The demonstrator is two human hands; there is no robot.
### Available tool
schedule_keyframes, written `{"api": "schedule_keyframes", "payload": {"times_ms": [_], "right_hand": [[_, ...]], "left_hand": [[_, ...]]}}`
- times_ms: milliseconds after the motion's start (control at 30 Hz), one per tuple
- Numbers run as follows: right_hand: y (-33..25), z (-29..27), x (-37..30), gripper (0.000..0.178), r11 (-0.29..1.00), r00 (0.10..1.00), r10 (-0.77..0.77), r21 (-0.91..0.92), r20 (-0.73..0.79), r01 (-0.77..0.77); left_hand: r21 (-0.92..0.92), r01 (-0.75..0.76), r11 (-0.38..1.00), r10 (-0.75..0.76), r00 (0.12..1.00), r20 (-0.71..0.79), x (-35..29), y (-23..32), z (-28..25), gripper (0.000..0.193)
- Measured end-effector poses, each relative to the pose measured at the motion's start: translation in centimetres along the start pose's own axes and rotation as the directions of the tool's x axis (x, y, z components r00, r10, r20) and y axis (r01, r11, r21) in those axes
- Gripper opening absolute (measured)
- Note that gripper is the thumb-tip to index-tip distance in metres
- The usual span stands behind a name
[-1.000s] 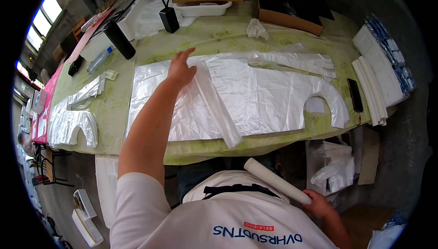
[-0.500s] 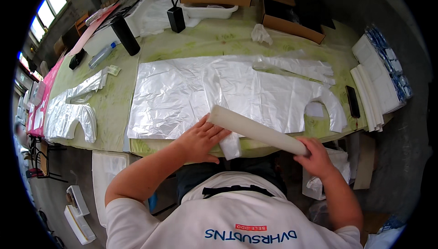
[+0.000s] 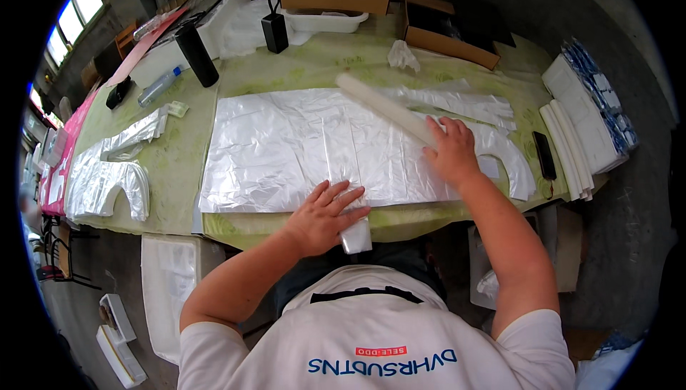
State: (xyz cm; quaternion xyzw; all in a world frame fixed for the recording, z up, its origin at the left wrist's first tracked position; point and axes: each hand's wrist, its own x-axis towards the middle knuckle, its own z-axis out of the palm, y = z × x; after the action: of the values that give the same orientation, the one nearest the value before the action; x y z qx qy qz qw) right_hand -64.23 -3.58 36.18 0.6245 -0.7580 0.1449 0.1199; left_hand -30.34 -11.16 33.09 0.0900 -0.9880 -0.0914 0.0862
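A large translucent silvery plastic garment (image 3: 264, 147), possibly a gown or apron, lies flat and wrinkled across the table. My left hand (image 3: 321, 218) rests with fingers spread near its front edge, on a folded plastic strip (image 3: 356, 238) that hangs over the table's edge. A long white tube (image 3: 379, 107) slants over the garment, its far end slightly blurred. My right hand (image 3: 451, 148) is closed around the tube's near right end. To the right of that hand is the garment's curved cut-out part (image 3: 516, 168).
Another folded plastic garment (image 3: 114, 168) lies at left. Several white rolls (image 3: 564, 147), a phone (image 3: 544, 154) and a stack of blue-and-white packs (image 3: 593, 104) are at right. A black bottle (image 3: 196, 55), black speaker-like box (image 3: 274, 31) and cardboard boxes (image 3: 454, 43) stand farther back.
My right hand has carried the tube away from me, off my left hand and over the garment. My left hand has slid slightly nearer and now lies on the folded strip.
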Motion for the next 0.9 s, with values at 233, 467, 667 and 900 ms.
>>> {"api": "schedule_keyframes", "payload": {"times_ms": [233, 467, 667, 900], "right_hand": [[-8.6, -0.2, -6.9, 0.06, 0.824, 0.896, -0.442, 0.378, -0.04, 0.423], [-10.8, 2.0, -4.5, 0.033, 0.694, 0.897, -0.427, 0.594, -0.116, 0.407], [-12.4, 2.3, -1.6, 0.018, 0.468, 0.908, 0.073, 0.789, 0.413, -0.397], [-13.0, 2.9, 0.8, 0.03, 0.683, 0.838, 0.169, 0.551, 0.519, -0.479]], "left_hand": [[-0.16, -0.015, 0.987, 0.017, 1.0, 0.012, -0.2, -0.4, -0.5, 0.055], [-0.505, 0.072, 0.86, -0.184, 0.967, -0.175, -0.4, 0.2, -0.6, 0.062], [-0.533, 0.397, 0.747, -0.594, 0.757, -0.27, 0.5, 0.5, 0.5, 0.095], [-0.434, 0.596, 0.675, -0.673, 0.739, -0.033, 2.7, -0.8, -1.9, 0.078]]}}
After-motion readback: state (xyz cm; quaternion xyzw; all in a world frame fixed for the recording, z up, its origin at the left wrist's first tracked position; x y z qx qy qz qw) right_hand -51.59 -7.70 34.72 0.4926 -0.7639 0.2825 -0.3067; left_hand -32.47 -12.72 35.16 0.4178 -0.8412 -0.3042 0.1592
